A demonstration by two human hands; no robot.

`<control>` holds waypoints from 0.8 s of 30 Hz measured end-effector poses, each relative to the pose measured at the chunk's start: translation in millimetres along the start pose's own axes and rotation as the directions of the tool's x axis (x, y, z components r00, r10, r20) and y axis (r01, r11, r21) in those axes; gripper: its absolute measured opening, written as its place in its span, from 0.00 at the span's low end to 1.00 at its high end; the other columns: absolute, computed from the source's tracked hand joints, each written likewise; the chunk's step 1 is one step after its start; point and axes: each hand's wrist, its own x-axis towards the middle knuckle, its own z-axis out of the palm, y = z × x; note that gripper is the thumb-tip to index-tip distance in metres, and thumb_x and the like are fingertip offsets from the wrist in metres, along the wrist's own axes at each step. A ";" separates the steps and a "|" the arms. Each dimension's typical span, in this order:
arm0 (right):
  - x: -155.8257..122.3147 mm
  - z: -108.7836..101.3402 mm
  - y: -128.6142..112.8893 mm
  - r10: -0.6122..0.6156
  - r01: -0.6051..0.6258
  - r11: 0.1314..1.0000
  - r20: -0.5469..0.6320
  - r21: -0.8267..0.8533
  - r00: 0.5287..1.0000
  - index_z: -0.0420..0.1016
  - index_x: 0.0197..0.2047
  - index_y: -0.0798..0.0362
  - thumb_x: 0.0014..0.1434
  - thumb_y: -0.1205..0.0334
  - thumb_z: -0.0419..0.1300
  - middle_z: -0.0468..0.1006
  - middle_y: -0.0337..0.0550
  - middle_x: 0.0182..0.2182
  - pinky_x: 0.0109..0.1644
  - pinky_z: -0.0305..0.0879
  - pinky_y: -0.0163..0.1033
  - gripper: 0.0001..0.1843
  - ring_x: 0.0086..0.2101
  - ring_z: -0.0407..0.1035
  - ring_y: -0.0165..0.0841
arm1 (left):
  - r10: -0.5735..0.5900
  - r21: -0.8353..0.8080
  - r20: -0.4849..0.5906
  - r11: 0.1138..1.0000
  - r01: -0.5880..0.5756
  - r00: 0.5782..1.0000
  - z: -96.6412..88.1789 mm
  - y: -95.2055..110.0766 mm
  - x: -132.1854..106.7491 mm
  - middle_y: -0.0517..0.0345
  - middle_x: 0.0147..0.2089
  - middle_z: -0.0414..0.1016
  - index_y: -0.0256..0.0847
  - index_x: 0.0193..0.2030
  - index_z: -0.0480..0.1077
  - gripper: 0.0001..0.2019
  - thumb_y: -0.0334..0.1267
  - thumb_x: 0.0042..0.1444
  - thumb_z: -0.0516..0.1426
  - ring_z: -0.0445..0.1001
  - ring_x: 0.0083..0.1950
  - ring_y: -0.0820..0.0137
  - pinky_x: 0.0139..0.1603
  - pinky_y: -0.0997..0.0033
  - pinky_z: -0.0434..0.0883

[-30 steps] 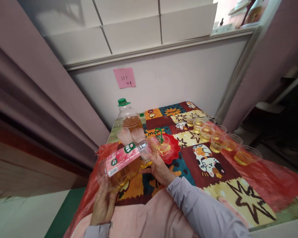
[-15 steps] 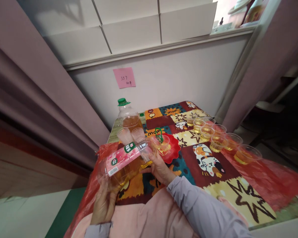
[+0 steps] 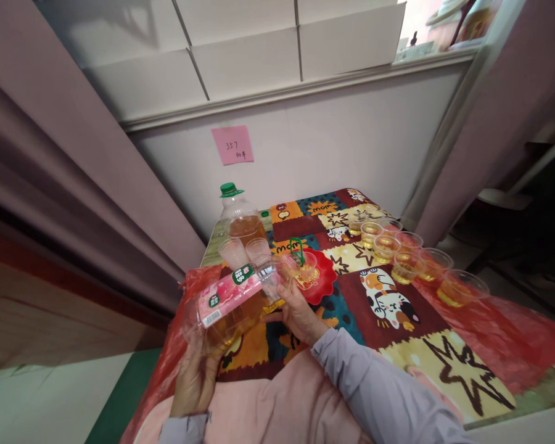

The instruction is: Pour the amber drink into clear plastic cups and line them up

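Observation:
A large clear plastic bottle [image 3: 234, 296] with a pink label lies tilted between my hands, amber liquid pooled along its lower side. My left hand [image 3: 197, 370] cups its base from below. Near the neck, my right hand [image 3: 298, 308] grips the bottle, fingers partly hidden behind it. The mouth end points right, over a plastic cup [image 3: 308, 266] on a red scalloped plate [image 3: 327, 280]. A green handle loop [image 3: 296, 250] shows at the neck. Stacked clear cups [image 3: 258, 250] stand just behind the bottle.
A second big bottle [image 3: 245, 225] with a green cap stands at the back left. Several cups of yellow liquid [image 3: 407, 265] line the table's right side. A patterned mat [image 3: 388, 302] covers the table, with red plastic film [image 3: 504, 339] at its edges. A pink note [image 3: 232, 145] hangs on the wall.
Almost nothing differs. Both hands keep the bottle at the same tilt, and the whole view has shifted very slightly.

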 end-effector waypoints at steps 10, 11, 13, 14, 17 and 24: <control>-0.1 -0.7 0.5 0.010 -0.010 1.000 -0.005 -0.002 1.000 0.59 0.73 0.36 0.57 0.42 0.77 0.78 0.44 0.67 0.35 0.87 0.42 0.48 0.52 0.82 0.42 | -0.016 0.027 -0.048 1.000 0.017 0.999 11.2 3.9 -6.9 0.55 0.70 0.80 0.50 0.54 0.86 0.17 0.42 0.57 0.72 0.60 0.81 0.45 0.64 0.56 0.78; -0.1 -1.0 0.5 0.011 -0.011 1.000 -0.005 -0.003 1.000 0.59 0.73 0.36 0.58 0.42 0.77 0.77 0.44 0.67 0.35 0.88 0.43 0.48 0.53 0.82 0.43 | -0.016 0.027 -0.047 0.999 0.017 0.999 11.8 4.3 -7.3 0.55 0.70 0.80 0.51 0.54 0.86 0.18 0.42 0.56 0.73 0.61 0.81 0.45 0.64 0.55 0.78; 0.0 -1.3 0.5 0.010 -0.010 1.000 -0.003 -0.004 1.000 0.57 0.75 0.35 0.58 0.42 0.76 0.77 0.45 0.68 0.35 0.88 0.43 0.49 0.55 0.81 0.44 | -0.015 0.026 -0.047 1.000 0.016 0.999 12.9 5.3 -7.9 0.54 0.69 0.80 0.52 0.55 0.86 0.19 0.42 0.56 0.73 0.63 0.80 0.45 0.64 0.55 0.78; 0.0 -1.4 0.5 0.011 -0.011 1.000 -0.002 -0.004 1.000 0.56 0.75 0.35 0.59 0.42 0.76 0.77 0.45 0.68 0.36 0.88 0.44 0.50 0.56 0.81 0.45 | -0.013 0.025 -0.047 1.000 0.014 0.999 13.3 5.7 -8.2 0.54 0.69 0.80 0.53 0.55 0.86 0.19 0.42 0.56 0.73 0.63 0.80 0.46 0.64 0.55 0.78; -0.1 -1.2 0.3 0.012 -0.012 1.000 0.002 -0.005 1.000 0.55 0.76 0.35 0.59 0.41 0.76 0.76 0.45 0.69 0.36 0.88 0.44 0.51 0.56 0.81 0.45 | -0.015 0.017 -0.045 1.000 0.016 0.999 13.8 5.9 -8.1 0.54 0.69 0.80 0.53 0.55 0.85 0.18 0.41 0.57 0.72 0.64 0.80 0.47 0.65 0.54 0.78; -0.6 0.1 -0.4 0.006 -0.006 1.000 0.002 -0.002 1.000 0.57 0.75 0.34 0.58 0.41 0.76 0.76 0.45 0.69 0.36 0.88 0.43 0.49 0.55 0.81 0.45 | -0.013 0.003 -0.026 1.000 0.013 1.000 9.2 3.4 -5.3 0.54 0.71 0.78 0.50 0.55 0.86 0.17 0.41 0.59 0.71 0.60 0.82 0.47 0.66 0.55 0.76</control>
